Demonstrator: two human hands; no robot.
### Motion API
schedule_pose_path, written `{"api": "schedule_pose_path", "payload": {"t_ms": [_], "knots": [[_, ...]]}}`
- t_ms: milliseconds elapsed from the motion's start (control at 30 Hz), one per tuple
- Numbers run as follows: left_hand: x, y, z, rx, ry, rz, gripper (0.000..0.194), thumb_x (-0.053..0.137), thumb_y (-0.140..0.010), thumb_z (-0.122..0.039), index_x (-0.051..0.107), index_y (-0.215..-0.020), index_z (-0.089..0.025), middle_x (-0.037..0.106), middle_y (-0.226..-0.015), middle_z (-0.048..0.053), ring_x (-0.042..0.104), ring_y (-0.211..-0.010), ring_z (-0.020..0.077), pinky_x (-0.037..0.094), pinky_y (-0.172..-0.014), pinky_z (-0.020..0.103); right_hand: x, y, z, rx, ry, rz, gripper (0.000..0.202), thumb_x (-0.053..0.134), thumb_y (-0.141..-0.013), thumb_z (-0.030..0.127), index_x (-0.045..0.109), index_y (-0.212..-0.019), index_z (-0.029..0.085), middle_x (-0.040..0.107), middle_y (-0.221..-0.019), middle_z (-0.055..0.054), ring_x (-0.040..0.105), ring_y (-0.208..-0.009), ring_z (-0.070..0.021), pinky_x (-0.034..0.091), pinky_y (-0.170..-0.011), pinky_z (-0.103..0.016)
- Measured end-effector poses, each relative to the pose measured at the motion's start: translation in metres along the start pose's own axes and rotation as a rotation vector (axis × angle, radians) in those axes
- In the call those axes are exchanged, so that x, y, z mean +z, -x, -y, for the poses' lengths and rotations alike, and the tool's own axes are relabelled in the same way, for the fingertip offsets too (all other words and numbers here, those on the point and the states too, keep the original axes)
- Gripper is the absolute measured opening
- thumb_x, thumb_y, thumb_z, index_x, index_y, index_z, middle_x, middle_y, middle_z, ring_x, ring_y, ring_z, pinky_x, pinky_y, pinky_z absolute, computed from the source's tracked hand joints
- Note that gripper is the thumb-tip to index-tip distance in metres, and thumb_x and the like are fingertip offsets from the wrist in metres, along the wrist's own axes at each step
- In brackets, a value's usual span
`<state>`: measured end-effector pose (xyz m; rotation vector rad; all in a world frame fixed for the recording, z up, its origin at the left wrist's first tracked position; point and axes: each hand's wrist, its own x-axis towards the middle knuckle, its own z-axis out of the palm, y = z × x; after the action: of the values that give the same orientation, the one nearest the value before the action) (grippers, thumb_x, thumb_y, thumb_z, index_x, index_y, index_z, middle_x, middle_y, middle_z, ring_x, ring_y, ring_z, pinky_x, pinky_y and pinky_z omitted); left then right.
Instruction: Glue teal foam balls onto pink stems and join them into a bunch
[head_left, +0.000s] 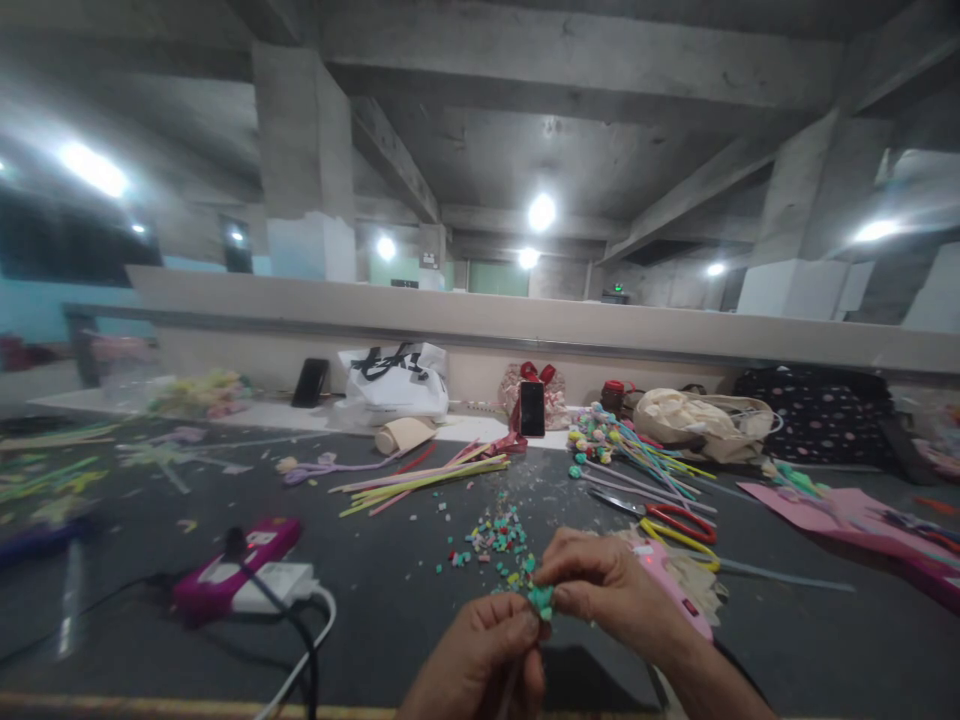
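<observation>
A small green cluster of bits (541, 600) is pinched between both hands near the bottom centre. My left hand (491, 645) is closed round its lower part, where a thin pale stem shows below the fingers. From the right, my right hand (600, 580) presses thumb and fingertips against the cluster's side. Loose green, pink and white bits (499, 530) lie scattered on the dark table (405, 620) just beyond the hands. Partly behind my right hand is a pink device (679, 592) with a small red light.
Red-handled scissors (679, 522) and finished stems (637, 450) lie at the right. Yellow and pink strips (427, 482) are in the middle. A magenta power strip (240, 570) with cables sits left. Behind stand a phone (532, 409) and a white bag (397, 385).
</observation>
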<state>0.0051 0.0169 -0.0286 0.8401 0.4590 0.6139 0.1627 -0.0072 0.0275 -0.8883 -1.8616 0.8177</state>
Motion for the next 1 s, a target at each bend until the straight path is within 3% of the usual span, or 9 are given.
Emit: {"api": "schedule_pose_path", "payload": {"t_ms": [267, 467, 833, 1000], "knots": [[-0.004, -0.003, 0.003, 0.076, 0.051, 0.034, 0.029, 0.064, -0.06, -0.039, 0.056, -0.06, -0.012, 0.056, -0.039, 0.001, 0.045, -0.034, 0.0071, 0.026, -0.038, 0.016, -0.001, 0.005, -0.009, 0.068, -0.09, -0.146, 0.024, 0.053, -0.074, 0.028, 0.063, -0.094, 0.02, 0.052, -0.071, 0.001, 0.046, -0.055, -0.0086, 0.035, -0.047, -0.019], [-0.001, 0.0, -0.001, 0.049, 0.056, 0.016, 0.025, 0.061, -0.065, -0.037, 0.058, -0.067, -0.012, 0.057, -0.039, 0.001, 0.042, -0.032, 0.005, 0.025, -0.036, 0.014, 0.003, 0.002, -0.005, 0.073, -0.09, -0.073, 0.019, 0.058, -0.07, 0.028, 0.066, -0.085, 0.018, 0.052, -0.07, 0.0, 0.047, -0.055, -0.009, 0.037, -0.048, -0.02], [0.004, 0.005, -0.005, 0.034, 0.043, 0.014, 0.025, 0.064, -0.061, -0.036, 0.057, -0.062, -0.013, 0.056, -0.037, 0.0, 0.044, -0.031, 0.0053, 0.026, -0.034, 0.013, 0.009, -0.007, -0.004, 0.032, -0.117, -0.082, 0.014, 0.06, -0.07, 0.028, 0.067, -0.075, 0.017, 0.051, -0.066, 0.001, 0.046, -0.05, -0.0072, 0.036, -0.045, -0.019], [0.004, 0.005, -0.006, 0.069, 0.036, -0.096, 0.025, 0.064, -0.06, -0.038, 0.056, -0.064, -0.015, 0.056, -0.041, -0.001, 0.041, -0.031, 0.0043, 0.025, -0.033, 0.013, 0.01, -0.004, -0.008, 0.113, -0.197, -0.188, 0.023, 0.058, -0.072, 0.028, 0.063, -0.094, 0.022, 0.054, -0.07, 0.001, 0.045, -0.05, -0.0061, 0.033, -0.042, -0.016]]}}
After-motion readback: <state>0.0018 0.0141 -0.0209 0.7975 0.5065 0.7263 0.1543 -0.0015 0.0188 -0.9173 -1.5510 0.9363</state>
